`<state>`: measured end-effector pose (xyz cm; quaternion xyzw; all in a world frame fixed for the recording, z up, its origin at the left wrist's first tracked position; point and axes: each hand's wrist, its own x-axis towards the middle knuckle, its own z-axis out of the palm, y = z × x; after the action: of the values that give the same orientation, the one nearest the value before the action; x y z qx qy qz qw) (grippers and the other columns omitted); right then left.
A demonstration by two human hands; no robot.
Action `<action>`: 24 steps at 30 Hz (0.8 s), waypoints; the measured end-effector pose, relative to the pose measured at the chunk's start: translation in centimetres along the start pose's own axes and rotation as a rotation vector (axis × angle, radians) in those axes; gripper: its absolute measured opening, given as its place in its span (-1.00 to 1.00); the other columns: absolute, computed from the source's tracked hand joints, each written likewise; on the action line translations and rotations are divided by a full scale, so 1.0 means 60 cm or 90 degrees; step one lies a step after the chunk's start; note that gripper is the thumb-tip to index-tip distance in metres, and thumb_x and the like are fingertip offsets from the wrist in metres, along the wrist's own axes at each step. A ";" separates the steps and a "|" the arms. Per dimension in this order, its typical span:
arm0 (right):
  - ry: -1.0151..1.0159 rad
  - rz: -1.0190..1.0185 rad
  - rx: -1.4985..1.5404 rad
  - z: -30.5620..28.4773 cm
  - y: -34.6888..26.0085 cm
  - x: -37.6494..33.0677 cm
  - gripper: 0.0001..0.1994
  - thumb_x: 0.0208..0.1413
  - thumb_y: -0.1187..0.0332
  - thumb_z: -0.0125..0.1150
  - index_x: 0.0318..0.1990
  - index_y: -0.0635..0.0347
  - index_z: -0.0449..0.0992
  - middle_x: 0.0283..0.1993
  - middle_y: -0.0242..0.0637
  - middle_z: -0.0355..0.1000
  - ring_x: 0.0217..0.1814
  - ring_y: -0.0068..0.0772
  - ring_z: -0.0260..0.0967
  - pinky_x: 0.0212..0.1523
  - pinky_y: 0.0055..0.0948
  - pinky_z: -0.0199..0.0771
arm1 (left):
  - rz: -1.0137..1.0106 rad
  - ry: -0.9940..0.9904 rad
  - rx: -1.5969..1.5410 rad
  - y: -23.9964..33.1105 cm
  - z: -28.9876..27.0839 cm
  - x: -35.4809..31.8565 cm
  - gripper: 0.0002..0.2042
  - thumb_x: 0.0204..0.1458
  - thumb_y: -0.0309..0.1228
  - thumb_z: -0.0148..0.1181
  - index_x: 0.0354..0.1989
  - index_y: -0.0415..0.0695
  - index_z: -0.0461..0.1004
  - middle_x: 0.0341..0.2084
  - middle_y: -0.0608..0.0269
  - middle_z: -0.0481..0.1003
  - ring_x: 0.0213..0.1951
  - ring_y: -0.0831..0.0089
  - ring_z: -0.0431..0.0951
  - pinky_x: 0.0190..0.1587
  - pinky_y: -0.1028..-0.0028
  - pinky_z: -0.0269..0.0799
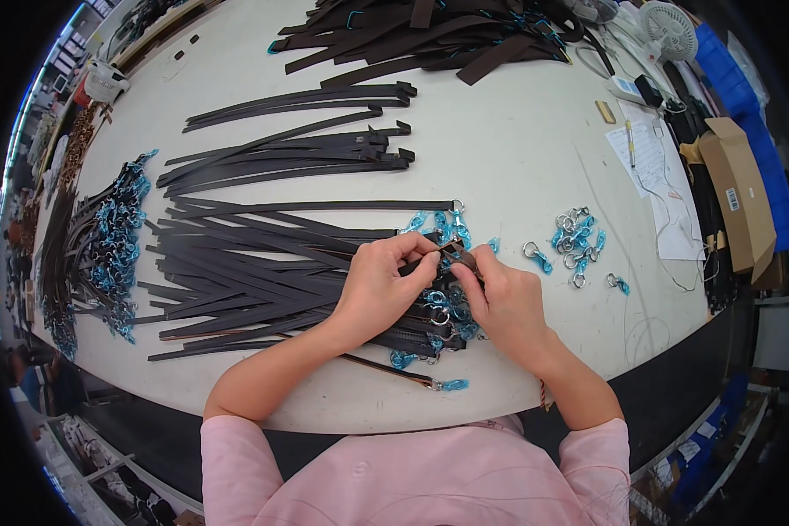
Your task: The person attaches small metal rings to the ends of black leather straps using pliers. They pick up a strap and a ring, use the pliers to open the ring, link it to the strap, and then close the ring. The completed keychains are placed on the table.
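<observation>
Head view, from far left of the hands: a heap of dark straps fitted with blue-wrapped metal clasps (105, 254) lies along the edge of the white worktable (517, 149). Closer to the left hand, a spread pile of flat dark brown leather straps (237, 280) fans out, its ends running under both hands. The left hand (379, 285) is closed, fingers curled and pinching the end of one dark brown strap (458, 255). The right hand (506, 302) is closed too, gripping the same strap end from the other side, so the strap sits between the two thumbs, just above a cluster of metal rings in blue wrapping (443, 311). Right of the right hand, well apart, loose silver swivel clasps with blue wrapping (574, 241) lie scattered. Farther right, white paper sheets (653, 162) and a brown cardboard box (736, 193) rest near the table edge.
</observation>
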<state>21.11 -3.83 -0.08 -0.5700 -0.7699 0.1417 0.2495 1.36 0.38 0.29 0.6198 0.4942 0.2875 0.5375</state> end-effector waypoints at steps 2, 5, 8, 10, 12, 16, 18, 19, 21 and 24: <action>0.031 -0.021 -0.023 0.002 -0.002 0.000 -0.80 0.32 0.29 0.28 -0.24 0.20 0.44 -0.53 -0.21 0.52 -0.62 -0.18 0.48 -0.62 -0.27 0.34 | 0.002 0.004 0.005 -0.001 0.001 0.000 -0.86 0.24 -0.51 0.22 -0.17 -0.36 0.62 -0.49 0.35 0.58 -0.40 0.69 0.52 -0.20 0.60 0.45; 0.057 -0.063 -0.106 -0.001 -0.009 0.000 -0.80 0.30 0.31 0.30 -0.26 0.22 0.44 -0.52 -0.19 0.52 -0.61 -0.16 0.48 -0.62 -0.26 0.33 | 0.008 0.009 0.019 -0.005 0.002 0.000 -0.85 0.24 -0.52 0.23 -0.16 -0.37 0.62 -0.50 0.35 0.58 -0.41 0.69 0.52 -0.21 0.60 0.46; 0.053 -0.055 -0.099 0.002 -0.007 0.000 -0.80 0.29 0.31 0.32 -0.26 0.21 0.44 -0.51 -0.20 0.52 -0.62 -0.17 0.45 -0.61 -0.28 0.34 | 0.012 0.006 0.029 -0.005 0.002 0.000 -0.85 0.23 -0.52 0.23 -0.15 -0.37 0.62 -0.51 0.35 0.57 -0.41 0.69 0.52 -0.21 0.60 0.46; -0.002 0.013 0.005 0.002 -0.003 0.002 -0.79 0.29 0.30 0.32 -0.27 0.22 0.44 -0.52 -0.21 0.51 -0.64 -0.17 0.44 -0.60 -0.29 0.34 | 0.012 0.002 0.018 -0.004 0.000 0.000 -0.85 0.23 -0.52 0.23 -0.15 -0.37 0.62 -0.51 0.35 0.57 -0.41 0.69 0.52 -0.21 0.60 0.46; -0.104 0.126 0.168 -0.005 0.004 0.007 -0.78 0.29 0.30 0.32 -0.27 0.22 0.44 -0.54 -0.20 0.50 -0.64 -0.16 0.43 -0.60 -0.28 0.34 | 0.038 0.020 0.001 -0.015 0.002 0.001 -0.83 0.20 -0.43 0.26 -0.17 -0.29 0.65 -0.55 0.26 0.59 -0.50 0.62 0.46 -0.37 0.53 0.38; 0.054 -0.035 0.005 0.011 0.004 0.003 -0.78 0.33 0.29 0.29 -0.27 0.24 0.44 -0.58 -0.17 0.45 -0.65 -0.14 0.40 -0.60 -0.27 0.31 | 0.003 -0.018 0.001 -0.006 -0.003 0.004 -0.85 0.25 -0.51 0.23 -0.15 -0.37 0.61 -0.48 0.33 0.57 -0.41 0.68 0.51 -0.22 0.58 0.47; 0.108 -0.113 -0.111 0.013 0.003 0.004 -0.77 0.34 0.28 0.28 -0.26 0.25 0.43 -0.60 -0.15 0.44 -0.64 -0.10 0.41 -0.60 -0.25 0.31 | 0.000 -0.015 -0.001 -0.008 -0.003 0.003 -0.85 0.25 -0.51 0.23 -0.15 -0.37 0.61 -0.46 0.32 0.58 -0.40 0.68 0.52 -0.22 0.58 0.47; 0.075 -0.078 -0.069 0.011 0.002 0.005 -0.77 0.33 0.29 0.28 -0.26 0.24 0.44 -0.59 -0.16 0.44 -0.64 -0.12 0.42 -0.60 -0.26 0.31 | -0.001 -0.015 -0.003 -0.009 -0.003 0.002 -0.85 0.26 -0.50 0.23 -0.16 -0.37 0.61 -0.45 0.32 0.58 -0.40 0.68 0.52 -0.22 0.58 0.47; 0.007 -0.008 0.016 0.004 0.000 0.006 -0.78 0.32 0.29 0.29 -0.25 0.23 0.44 -0.58 -0.19 0.46 -0.64 -0.15 0.42 -0.61 -0.27 0.32 | 0.004 -0.019 0.003 -0.011 -0.004 0.002 -0.85 0.25 -0.51 0.23 -0.16 -0.37 0.61 -0.45 0.32 0.58 -0.40 0.67 0.52 -0.23 0.58 0.47; -0.139 0.120 0.193 -0.012 0.006 0.014 -0.78 0.32 0.30 0.29 -0.24 0.24 0.43 -0.56 -0.19 0.48 -0.62 -0.15 0.46 -0.62 -0.26 0.33 | 0.013 -0.014 0.008 -0.012 -0.004 0.002 -0.85 0.25 -0.51 0.23 -0.16 -0.37 0.61 -0.46 0.31 0.58 -0.41 0.66 0.52 -0.25 0.58 0.48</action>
<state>21.60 -2.95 0.54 -0.5769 -0.7052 0.3397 0.2334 0.95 0.52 -0.37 0.6312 0.4838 0.2831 0.5362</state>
